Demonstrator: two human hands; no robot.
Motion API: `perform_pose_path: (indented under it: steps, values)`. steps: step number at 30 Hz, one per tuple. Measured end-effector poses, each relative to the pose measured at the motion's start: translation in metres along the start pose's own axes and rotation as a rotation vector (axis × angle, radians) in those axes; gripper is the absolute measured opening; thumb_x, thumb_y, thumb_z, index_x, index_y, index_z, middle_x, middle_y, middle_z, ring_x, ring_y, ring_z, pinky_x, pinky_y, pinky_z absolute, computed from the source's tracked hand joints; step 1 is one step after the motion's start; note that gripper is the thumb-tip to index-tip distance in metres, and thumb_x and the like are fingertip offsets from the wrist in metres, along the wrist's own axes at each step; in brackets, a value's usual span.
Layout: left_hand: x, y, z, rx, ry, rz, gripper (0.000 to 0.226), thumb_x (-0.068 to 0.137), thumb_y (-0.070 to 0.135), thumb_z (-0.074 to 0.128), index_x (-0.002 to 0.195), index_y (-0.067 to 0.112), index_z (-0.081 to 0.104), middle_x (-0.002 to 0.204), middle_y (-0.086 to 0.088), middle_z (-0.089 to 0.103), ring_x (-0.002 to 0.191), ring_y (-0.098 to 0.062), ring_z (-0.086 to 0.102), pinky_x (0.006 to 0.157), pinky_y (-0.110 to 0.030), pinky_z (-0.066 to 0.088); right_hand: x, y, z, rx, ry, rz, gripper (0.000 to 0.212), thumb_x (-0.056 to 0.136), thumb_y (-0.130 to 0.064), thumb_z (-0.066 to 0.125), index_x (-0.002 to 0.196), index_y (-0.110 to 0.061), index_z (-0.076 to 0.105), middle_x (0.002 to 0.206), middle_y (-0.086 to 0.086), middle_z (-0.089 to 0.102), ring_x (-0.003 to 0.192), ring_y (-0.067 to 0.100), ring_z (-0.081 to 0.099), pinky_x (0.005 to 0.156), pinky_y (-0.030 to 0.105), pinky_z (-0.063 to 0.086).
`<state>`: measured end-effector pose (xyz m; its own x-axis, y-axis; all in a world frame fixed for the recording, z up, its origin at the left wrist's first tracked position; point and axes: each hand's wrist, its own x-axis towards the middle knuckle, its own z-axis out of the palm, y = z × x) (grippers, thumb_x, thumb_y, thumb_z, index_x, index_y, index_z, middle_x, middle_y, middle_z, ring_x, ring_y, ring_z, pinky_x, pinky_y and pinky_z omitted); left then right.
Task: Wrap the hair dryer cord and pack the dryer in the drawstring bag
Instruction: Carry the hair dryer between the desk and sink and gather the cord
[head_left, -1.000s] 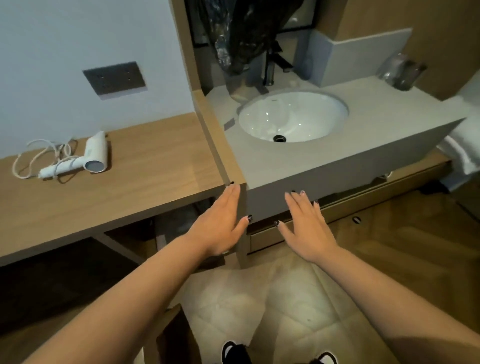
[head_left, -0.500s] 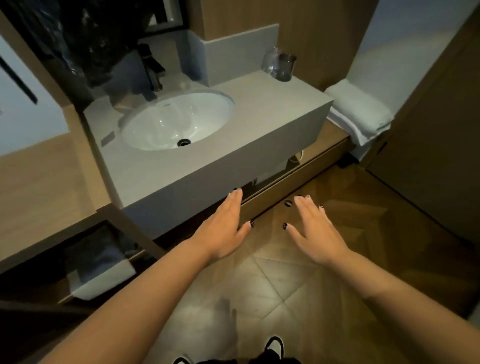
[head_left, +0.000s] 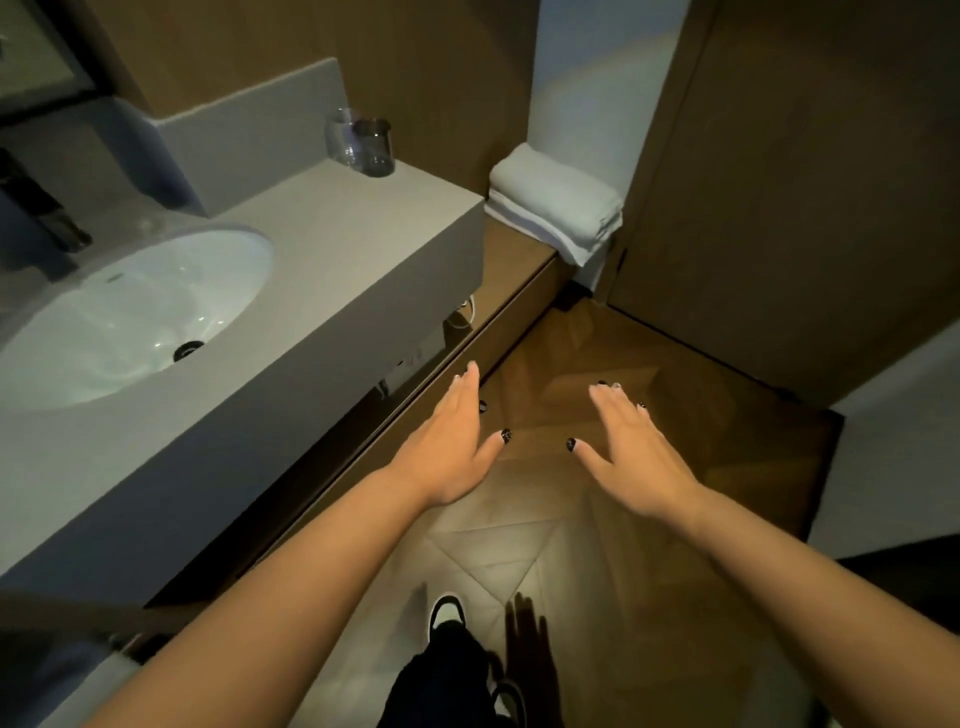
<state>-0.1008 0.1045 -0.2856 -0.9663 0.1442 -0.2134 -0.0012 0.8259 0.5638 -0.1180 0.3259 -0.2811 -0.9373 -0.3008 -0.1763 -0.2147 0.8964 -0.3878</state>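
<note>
Both my left hand (head_left: 447, 452) and right hand (head_left: 631, 447) hover flat-fingered, holding nothing (no dryer or bag visible); I risk wasting time searching by the sink (head_left: 130, 317).

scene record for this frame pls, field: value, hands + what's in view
left hand: open, fingers straight, holding nothing, over the floor by the vanity's edge
right hand: open, fingers spread, holding nothing
counter: grey stone vanity top with white oval sink basin
on counter: two clear drinking glasses at the back corner
ledge: folded white towels on the wooden shelf right of the vanity
floor: brown wood herringbone floor
task items: hair dryer and drawstring bag not in view
</note>
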Motion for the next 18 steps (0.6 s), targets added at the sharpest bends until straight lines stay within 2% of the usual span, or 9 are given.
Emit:
perform_pose_path:
  steps: [5, 11, 18]
  values:
    - [0.051, 0.005, 0.004, -0.002, -0.056, 0.055, 0.086, 0.098, 0.039, 0.047, 0.153, 0.014, -0.015, 0.164, -0.002, -0.005, 0.15, -0.013, -0.004, 0.121, -0.044, 0.018, 0.032, 0.023, -0.008, 0.023, -0.027, 0.075, 0.074, 0.099, -0.042, 0.045, 0.155, -0.015, 0.006, 0.163, 0.003, 0.006, 0.15, 0.018, 0.001, 0.119, 0.035, 0.005]
    - [0.127, 0.001, 0.0, -0.068, -0.134, 0.036, 0.091, 0.097, 0.038, 0.05, 0.152, 0.018, -0.02, 0.164, -0.006, -0.003, 0.15, -0.016, 0.0, 0.12, -0.046, 0.02, 0.105, 0.037, -0.016, 0.113, -0.102, 0.156, 0.078, 0.097, -0.039, 0.05, 0.155, -0.012, 0.005, 0.163, 0.004, 0.009, 0.15, 0.021, -0.001, 0.12, 0.037, 0.011]
    - [0.224, -0.011, -0.021, -0.046, -0.202, 0.041, 0.087, 0.099, 0.035, 0.049, 0.152, 0.016, -0.017, 0.164, -0.002, -0.006, 0.15, -0.013, -0.003, 0.122, -0.04, 0.015, 0.209, 0.05, -0.023, 0.168, -0.123, 0.21, 0.076, 0.098, -0.038, 0.049, 0.155, -0.009, 0.008, 0.163, 0.006, 0.008, 0.15, 0.022, 0.0, 0.12, 0.034, 0.007]
